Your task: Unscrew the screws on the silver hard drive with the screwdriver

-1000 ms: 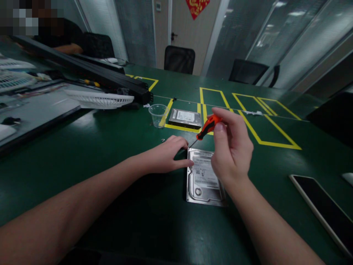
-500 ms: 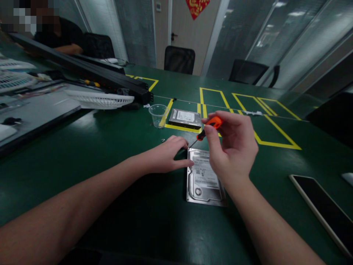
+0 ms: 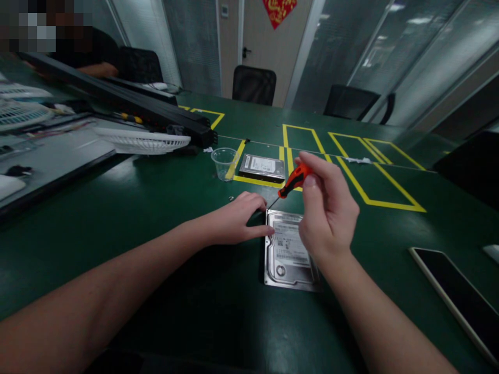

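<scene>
A silver hard drive (image 3: pixel 286 255) lies flat on the green table (image 3: pixel 163 208) in front of me. My left hand (image 3: pixel 234 221) rests against its far left corner, thumb and fingers curved around that edge. My right hand (image 3: pixel 325 208) hovers over the drive and pinches a small screwdriver with an orange handle (image 3: pixel 293 179). Its thin shaft slants down to the drive's far left corner, beside my left fingertips.
A second hard drive (image 3: pixel 262 168) and a clear plastic cup (image 3: pixel 224 162) sit farther back by yellow tape outlines. A tiny screw (image 3: pixel 231 198) lies left of my hand. A white fan grille (image 3: pixel 142 140), a long black bar and a seated person occupy the left. A dark tablet (image 3: pixel 454 293) lies right.
My right fingers rolled the orange handle: half a second ago they were spread around it, now they pinch it again as at first. The left hand and drive stayed put.
</scene>
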Tool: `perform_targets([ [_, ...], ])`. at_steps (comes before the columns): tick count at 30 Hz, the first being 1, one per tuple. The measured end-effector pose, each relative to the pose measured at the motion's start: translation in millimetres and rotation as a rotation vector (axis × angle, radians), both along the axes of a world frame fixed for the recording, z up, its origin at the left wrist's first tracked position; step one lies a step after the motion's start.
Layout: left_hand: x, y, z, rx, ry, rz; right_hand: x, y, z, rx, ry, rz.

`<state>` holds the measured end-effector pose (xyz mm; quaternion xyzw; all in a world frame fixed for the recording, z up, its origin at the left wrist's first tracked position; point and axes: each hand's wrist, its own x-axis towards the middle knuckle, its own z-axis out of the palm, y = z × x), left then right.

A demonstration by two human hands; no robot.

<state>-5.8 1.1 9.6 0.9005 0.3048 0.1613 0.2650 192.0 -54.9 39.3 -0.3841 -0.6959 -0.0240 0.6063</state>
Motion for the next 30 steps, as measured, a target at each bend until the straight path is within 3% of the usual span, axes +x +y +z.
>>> perform_targets([
  [14,-0.2,0.2,1.3,-0.021,0.010,0.013,-3.0,4.1,-0.5,0.024,0.021,-0.046],
  [22,0.2,-0.4,2.4,-0.010,0.012,0.007,-7.9,4.0,-2.2,-0.021,0.179,0.091],
  [30,-0.2,0.4,0.2,0.006,-0.002,0.004,-3.2,4.1,-4.2,0.001,0.109,0.014],
])
